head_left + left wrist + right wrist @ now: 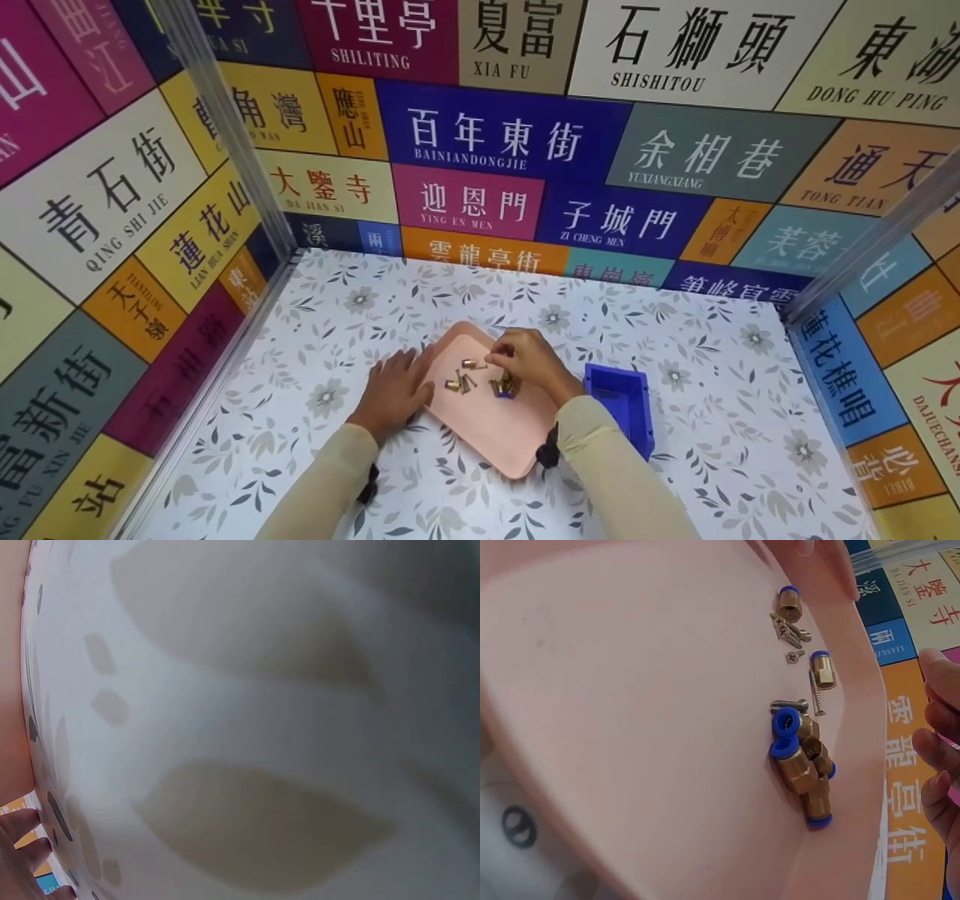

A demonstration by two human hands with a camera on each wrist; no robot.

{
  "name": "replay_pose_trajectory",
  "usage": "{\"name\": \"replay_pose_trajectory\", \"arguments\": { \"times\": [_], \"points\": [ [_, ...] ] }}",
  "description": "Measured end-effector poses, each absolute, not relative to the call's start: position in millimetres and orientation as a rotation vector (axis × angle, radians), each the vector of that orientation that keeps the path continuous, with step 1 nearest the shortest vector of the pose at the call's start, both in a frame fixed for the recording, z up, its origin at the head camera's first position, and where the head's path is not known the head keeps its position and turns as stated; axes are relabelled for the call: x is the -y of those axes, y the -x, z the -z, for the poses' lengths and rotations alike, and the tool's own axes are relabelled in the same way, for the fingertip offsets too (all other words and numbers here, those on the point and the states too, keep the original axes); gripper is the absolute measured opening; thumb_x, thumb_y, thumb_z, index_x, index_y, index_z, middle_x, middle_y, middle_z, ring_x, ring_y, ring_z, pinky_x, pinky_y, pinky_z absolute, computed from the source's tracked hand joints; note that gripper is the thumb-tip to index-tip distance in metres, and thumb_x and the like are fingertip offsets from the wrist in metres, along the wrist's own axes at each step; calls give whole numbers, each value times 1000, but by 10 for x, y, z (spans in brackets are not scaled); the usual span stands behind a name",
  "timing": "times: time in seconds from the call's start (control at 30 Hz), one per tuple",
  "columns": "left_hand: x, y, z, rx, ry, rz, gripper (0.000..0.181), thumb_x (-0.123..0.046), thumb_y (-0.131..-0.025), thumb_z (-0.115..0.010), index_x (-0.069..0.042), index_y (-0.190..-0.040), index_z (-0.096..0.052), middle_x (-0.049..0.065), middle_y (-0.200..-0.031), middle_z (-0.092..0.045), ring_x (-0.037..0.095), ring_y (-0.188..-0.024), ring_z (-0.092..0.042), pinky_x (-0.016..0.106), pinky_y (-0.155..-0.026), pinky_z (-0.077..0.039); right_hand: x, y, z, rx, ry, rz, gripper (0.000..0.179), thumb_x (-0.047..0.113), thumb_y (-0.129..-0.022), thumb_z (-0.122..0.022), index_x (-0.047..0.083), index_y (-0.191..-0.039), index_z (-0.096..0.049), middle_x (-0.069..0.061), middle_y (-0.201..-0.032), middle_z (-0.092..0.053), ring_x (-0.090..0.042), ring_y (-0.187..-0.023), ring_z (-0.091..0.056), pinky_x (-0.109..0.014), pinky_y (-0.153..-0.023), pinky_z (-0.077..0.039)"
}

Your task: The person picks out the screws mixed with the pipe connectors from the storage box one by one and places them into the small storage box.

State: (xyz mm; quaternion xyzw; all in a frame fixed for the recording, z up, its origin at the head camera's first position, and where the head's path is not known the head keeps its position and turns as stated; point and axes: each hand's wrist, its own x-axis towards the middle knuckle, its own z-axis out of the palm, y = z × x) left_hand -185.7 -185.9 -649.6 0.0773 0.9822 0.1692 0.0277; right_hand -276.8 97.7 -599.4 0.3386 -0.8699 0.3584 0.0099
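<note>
A pink tray (487, 435) lies on the patterned tabletop, holding brass push-in fittings (799, 769) with blue collars and several small screws (789, 631). My left hand (394, 390) rests flat at the tray's left edge, fingers spread, touching the rim. Over the tray's far right part is my right hand (531, 361), its fingers bent just above the fittings and screws. The right wrist view shows these fingers (939, 746) loosely curled, with nothing visible between them. The left wrist view shows mostly blurred tabletop, with some fingertips (26, 851) at lower left.
A blue plastic bin (640, 405) stands right of the tray, partly hidden by my right forearm. Panels printed with place names (495, 135) wall in the table at the back and on both sides.
</note>
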Motion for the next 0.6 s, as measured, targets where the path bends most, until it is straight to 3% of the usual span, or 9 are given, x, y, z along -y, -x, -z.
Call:
{"name": "replay_pose_trajectory", "arguments": {
  "times": [0.33,0.6],
  "points": [
    [1852,1875,6523,-3009,-185,-527,69,-54,-104,-37,-36,-165,-12,6,-169,-30,33,-156,-26,62,-124,-18,-802,2848,6120,2843,-1072,-1095,9,24,-91,-78,15,-89,-80,4,-84,-67,-8,-71,-58,-23,-62,-52],
    [1845,1873,6508,-2992,-159,-513,69,-57,-103,-36,-39,-165,-10,4,-169,-28,32,-157,-23,62,-125,-16,-721,2847,6259,2788,-1130,-1064,17,27,-90,-79,10,-94,-81,0,-88,-72,-10,-76,-63,-25,-69,-56]
  ]
}}
